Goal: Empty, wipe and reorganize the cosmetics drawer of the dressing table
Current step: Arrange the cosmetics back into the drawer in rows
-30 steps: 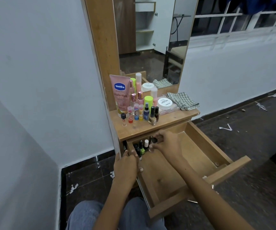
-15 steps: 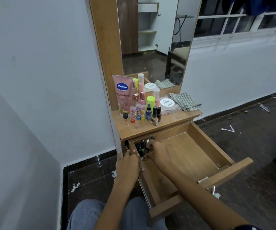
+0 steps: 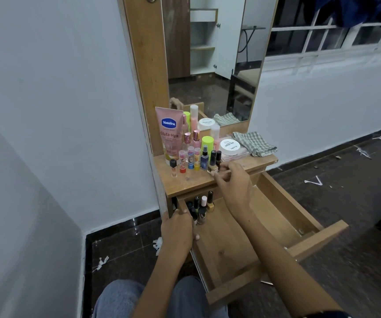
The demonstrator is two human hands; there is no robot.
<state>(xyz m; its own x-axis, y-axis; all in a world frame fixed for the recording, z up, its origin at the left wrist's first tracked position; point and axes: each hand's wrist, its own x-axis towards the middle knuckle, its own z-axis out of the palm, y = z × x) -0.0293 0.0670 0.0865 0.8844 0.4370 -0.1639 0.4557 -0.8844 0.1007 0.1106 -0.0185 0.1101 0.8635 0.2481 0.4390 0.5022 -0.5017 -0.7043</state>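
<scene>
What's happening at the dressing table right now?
A person sits at the open drawer. The left hand grips the drawer's left wall, next to a cluster of nail polish bottles in its back corner. The right hand is up at the tabletop, its fingers at a small bottle in the row of cosmetics.

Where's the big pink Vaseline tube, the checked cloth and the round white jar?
Vaseline tube (image 3: 170, 131): head view, front label.
Checked cloth (image 3: 253, 143): head view, middle of the folds.
Round white jar (image 3: 230, 146): head view, lid top.
</scene>
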